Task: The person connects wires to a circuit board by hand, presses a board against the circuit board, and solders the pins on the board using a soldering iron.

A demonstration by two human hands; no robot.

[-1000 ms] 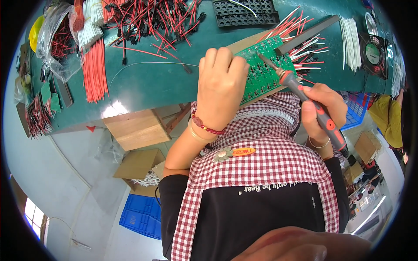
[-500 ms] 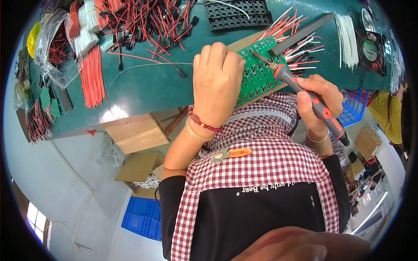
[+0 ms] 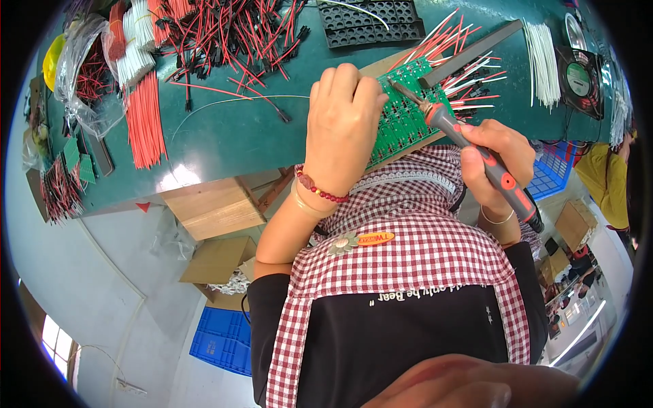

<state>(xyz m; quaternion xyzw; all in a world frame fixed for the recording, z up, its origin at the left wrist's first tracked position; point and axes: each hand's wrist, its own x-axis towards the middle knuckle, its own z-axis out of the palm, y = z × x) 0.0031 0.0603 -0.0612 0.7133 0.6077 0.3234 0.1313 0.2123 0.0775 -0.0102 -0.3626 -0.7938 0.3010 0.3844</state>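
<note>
A green circuit board panel (image 3: pixel 398 122) with rows of small parts lies at the table's near edge, on a brownish backing. In my right hand (image 3: pixel 502 156) is a grey and red soldering iron (image 3: pixel 476 144), its tip at the far part of the panel. My left hand (image 3: pixel 345 126) is closed over the panel's left side, its fingertips hidden behind the hand. A thin solder wire (image 3: pixel 238 99) runs from it leftward over the table. Red and white wires (image 3: pixel 469 81) stick out past the panel's far and right sides, with a dark bar (image 3: pixel 473 54) lying across them.
Red wires with black connectors (image 3: pixel 231 41) are heaped at the far left, beside bundled red wires (image 3: pixel 144 122) and a clear plastic bag (image 3: pixel 85 81). A black tray with holes (image 3: pixel 371 24) lies beyond the panel. White wires (image 3: pixel 542 64) and a small fan (image 3: pixel 579 80) are at right.
My left hand has shifted slightly right, and the solder wire has moved with it. The iron's handle has swung a little left, while its tip stays near the same place.
</note>
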